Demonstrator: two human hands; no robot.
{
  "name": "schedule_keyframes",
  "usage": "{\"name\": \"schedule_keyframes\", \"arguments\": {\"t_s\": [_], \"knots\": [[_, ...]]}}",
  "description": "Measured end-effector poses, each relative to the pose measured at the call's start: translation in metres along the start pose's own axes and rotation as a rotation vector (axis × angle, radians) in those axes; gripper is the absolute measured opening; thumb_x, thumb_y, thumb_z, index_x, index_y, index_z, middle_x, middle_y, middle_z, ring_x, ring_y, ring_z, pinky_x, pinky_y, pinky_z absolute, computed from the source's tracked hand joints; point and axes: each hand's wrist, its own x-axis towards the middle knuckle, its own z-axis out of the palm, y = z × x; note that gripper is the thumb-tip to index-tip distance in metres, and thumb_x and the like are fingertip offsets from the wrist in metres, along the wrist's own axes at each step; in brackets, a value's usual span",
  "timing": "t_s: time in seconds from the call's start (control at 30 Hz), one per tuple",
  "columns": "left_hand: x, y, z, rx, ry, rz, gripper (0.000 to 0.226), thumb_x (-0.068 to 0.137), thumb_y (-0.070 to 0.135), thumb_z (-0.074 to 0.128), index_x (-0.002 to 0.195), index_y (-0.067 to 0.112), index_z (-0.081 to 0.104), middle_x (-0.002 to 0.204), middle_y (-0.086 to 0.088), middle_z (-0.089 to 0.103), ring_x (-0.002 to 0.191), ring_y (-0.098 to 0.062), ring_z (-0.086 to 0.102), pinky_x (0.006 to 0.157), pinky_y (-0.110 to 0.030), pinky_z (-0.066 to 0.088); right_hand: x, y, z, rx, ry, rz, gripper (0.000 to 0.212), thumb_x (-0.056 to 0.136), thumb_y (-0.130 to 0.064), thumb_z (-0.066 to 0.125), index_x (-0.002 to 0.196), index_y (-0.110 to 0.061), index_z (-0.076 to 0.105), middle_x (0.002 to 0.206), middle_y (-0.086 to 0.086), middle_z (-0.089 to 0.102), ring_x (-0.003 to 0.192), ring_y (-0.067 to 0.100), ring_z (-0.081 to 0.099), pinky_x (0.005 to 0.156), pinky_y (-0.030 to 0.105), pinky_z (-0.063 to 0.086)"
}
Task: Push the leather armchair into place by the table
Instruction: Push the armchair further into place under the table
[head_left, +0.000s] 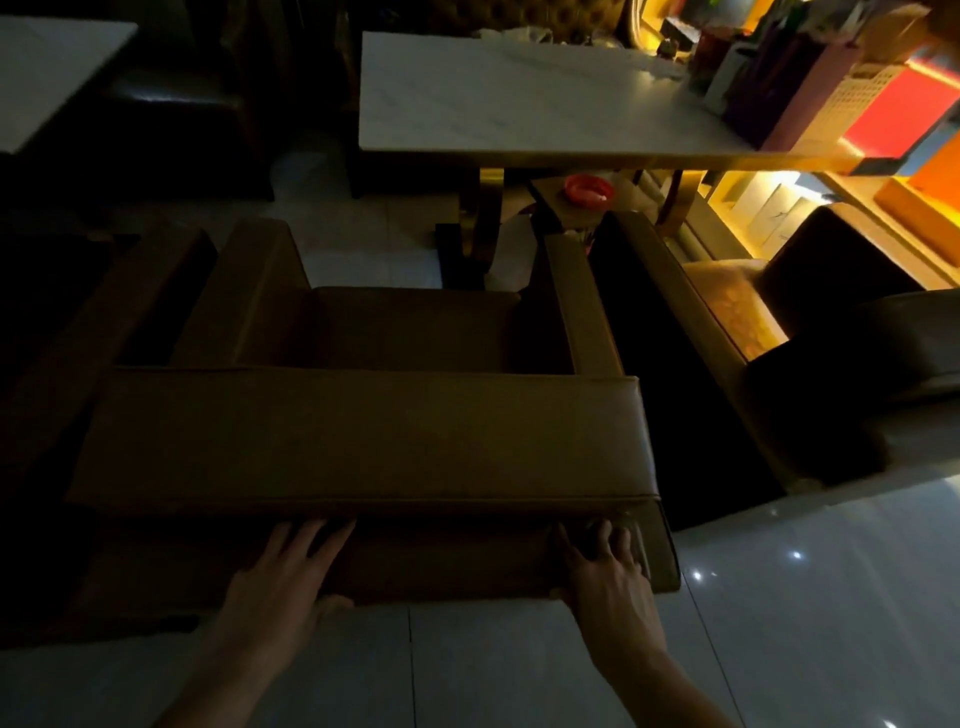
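A brown leather armchair (358, 431) fills the middle of the head view, seen from behind and above, its seat facing a white marble-topped table (509, 98) beyond. My left hand (283, 571) lies flat with spread fingers against the back of the chair, just below the top cushion. Pressed on the back near the chair's right corner is my right hand (608, 566), its fingers curled against the leather. A strip of pale floor shows between the chair's front and the table's legs (483, 228).
A second armchair (810, 343) stands close on the right, and a dark one (62, 332) on the left. A red round object (589, 189) sits under the table. Lit shelves with boxes (852, 104) lie at the far right. Glossy tiled floor (779, 597) spreads behind the chair.
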Motion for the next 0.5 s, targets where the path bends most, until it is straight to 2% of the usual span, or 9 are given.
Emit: {"name": "schedule_keyframes", "arguments": {"t_s": [0.07, 0.1, 0.4, 0.5], "knots": [[0.002, 0.007, -0.002, -0.036, 0.025, 0.013, 0.08, 0.086, 0.055, 0.062, 0.153, 0.043, 0.019, 0.153, 0.01, 0.028, 0.137, -0.024, 0.029, 0.089, -0.048, 0.049, 0.005, 0.003, 0.001, 0.001, 0.006, 0.0, 0.075, 0.094, -0.044, 0.055, 0.151, -0.039, 0.008, 0.158, 0.024, 0.015, 0.142, 0.049, 0.015, 0.109, 0.056, 0.037], [0.003, 0.011, -0.004, -0.054, 0.025, 0.003, 0.079, 0.09, 0.053, 0.057, 0.154, 0.043, 0.013, 0.156, 0.01, 0.021, 0.139, -0.023, 0.023, 0.094, -0.047, 0.046, 0.009, 0.006, 0.001, 0.005, 0.013, -0.002, 0.076, 0.093, -0.043, 0.056, 0.151, -0.04, 0.008, 0.158, 0.024, 0.014, 0.142, 0.049, 0.015, 0.109, 0.056, 0.038], [0.054, 0.052, -0.022, -0.106, 0.085, -0.027, 0.081, 0.085, 0.052, 0.065, 0.154, 0.035, 0.025, 0.152, 0.008, 0.029, 0.134, -0.023, 0.028, 0.091, -0.046, 0.048, 0.077, 0.05, -0.025, -0.051, 0.091, -0.005, 0.078, 0.083, -0.05, 0.068, 0.147, -0.04, 0.025, 0.151, 0.022, 0.03, 0.138, 0.046, 0.023, 0.102, 0.057, 0.043], [0.076, 0.063, -0.028, -0.117, 0.086, -0.047, 0.082, 0.086, 0.053, 0.064, 0.154, 0.036, 0.022, 0.153, 0.008, 0.028, 0.135, -0.023, 0.028, 0.093, -0.043, 0.047, 0.103, 0.06, -0.033, -0.051, 0.083, -0.014, 0.079, 0.082, -0.052, 0.067, 0.146, -0.043, 0.022, 0.153, 0.019, 0.03, 0.138, 0.045, 0.025, 0.101, 0.057, 0.044]]}}
